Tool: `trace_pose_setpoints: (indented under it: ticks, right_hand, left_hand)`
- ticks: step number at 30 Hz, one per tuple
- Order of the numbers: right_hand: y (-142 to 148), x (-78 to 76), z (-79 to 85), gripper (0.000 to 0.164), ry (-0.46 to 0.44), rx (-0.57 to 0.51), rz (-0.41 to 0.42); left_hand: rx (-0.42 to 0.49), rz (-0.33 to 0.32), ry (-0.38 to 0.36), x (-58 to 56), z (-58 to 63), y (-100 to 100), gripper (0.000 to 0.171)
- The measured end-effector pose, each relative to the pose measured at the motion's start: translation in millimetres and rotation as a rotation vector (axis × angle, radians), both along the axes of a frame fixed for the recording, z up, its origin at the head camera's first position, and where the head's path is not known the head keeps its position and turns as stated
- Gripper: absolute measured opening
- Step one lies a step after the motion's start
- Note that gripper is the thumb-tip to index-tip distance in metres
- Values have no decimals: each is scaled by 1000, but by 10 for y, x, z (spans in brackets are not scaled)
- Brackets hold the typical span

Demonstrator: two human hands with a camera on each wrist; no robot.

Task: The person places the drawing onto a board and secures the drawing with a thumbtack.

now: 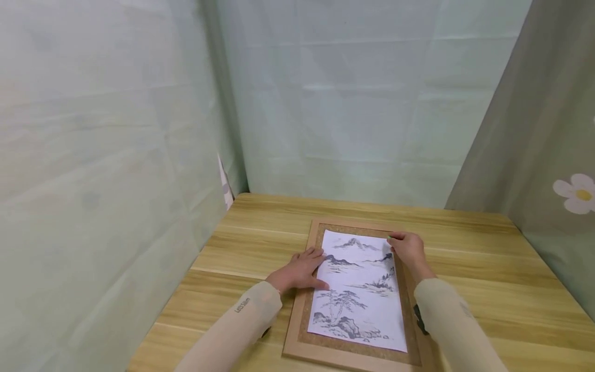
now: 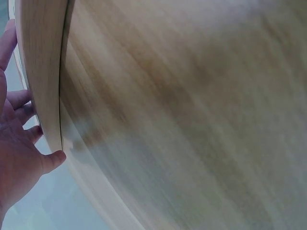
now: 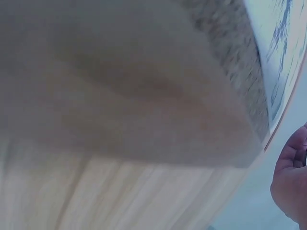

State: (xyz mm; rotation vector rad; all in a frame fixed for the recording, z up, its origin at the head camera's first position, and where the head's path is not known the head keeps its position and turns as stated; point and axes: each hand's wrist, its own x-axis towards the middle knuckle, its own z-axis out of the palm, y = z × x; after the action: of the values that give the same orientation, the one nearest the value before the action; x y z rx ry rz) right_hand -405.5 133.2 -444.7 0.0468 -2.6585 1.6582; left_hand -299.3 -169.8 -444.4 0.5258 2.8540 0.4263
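Note:
A white sheet of paper (image 1: 358,310) printed with ink-style mountains, trees and rocks lies on a wood-framed cork board (image 1: 299,330). My left hand (image 1: 302,268) rests with fingers spread over the board's left side, fingertips and thumb on the sheet's left edge. In the left wrist view, the left hand (image 2: 21,153) shows along the frame's edge. At the sheet's upper right corner, my right hand (image 1: 409,248) pinches a small green thing (image 1: 389,237), mostly hidden by the fingertips. The right hand (image 3: 290,177) is only partly seen in the right wrist view, with fingers curled.
The board lies on a wood-grain table (image 1: 251,232). Pale cloth curtains (image 1: 334,103) hang behind and to the left, with a grey-green one (image 1: 525,129) bearing a white flower at right. Dark wrist straps (image 1: 420,320) show under the sleeves.

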Motion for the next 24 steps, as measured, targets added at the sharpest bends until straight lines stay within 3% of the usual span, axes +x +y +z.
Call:
trace_pose_setpoints:
  ticks: [8, 15, 24]
  right_hand:
    - [-185, -73, -35, 27, -22, -7, 12]
    - [-254, -102, 12, 24, -13, 79, 26]
    - [-352, -134, -17, 24, 38, 184, 105]
  left_hand:
    - [-1, 0, 2, 11, 6, 5, 91]
    - [12, -5, 10, 33, 23, 32, 90]
    - [10, -2, 2, 58, 19, 57, 90]
